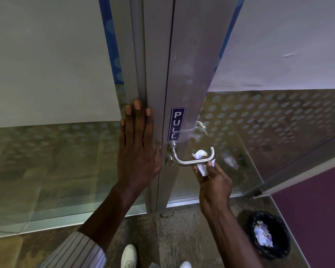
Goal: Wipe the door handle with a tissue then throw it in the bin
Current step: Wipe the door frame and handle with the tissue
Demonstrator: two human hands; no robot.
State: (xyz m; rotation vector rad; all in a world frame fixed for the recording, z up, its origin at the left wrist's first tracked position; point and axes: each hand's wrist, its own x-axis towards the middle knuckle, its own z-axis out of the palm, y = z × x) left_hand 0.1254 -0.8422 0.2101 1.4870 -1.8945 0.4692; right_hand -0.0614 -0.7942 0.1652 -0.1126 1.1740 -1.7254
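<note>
A steel lever door handle (186, 161) juts from the aluminium door frame (190, 74), below a blue PULL sticker (177, 123). My right hand (213, 180) pinches a crumpled white tissue (200, 154) that is wrapped around the handle's right end, part above the bar and part below it. My left hand (138, 146) lies flat, fingers spread, against the door frame left of the handle. A black-lined bin (268, 234) with paper in it stands on the floor at the lower right.
Glass panels with a dotted frosted film (278, 117) flank the door. A purple carpet (317, 209) lies to the right beyond the bin. My white shoes (129, 255) stand on the worn floor just below the door.
</note>
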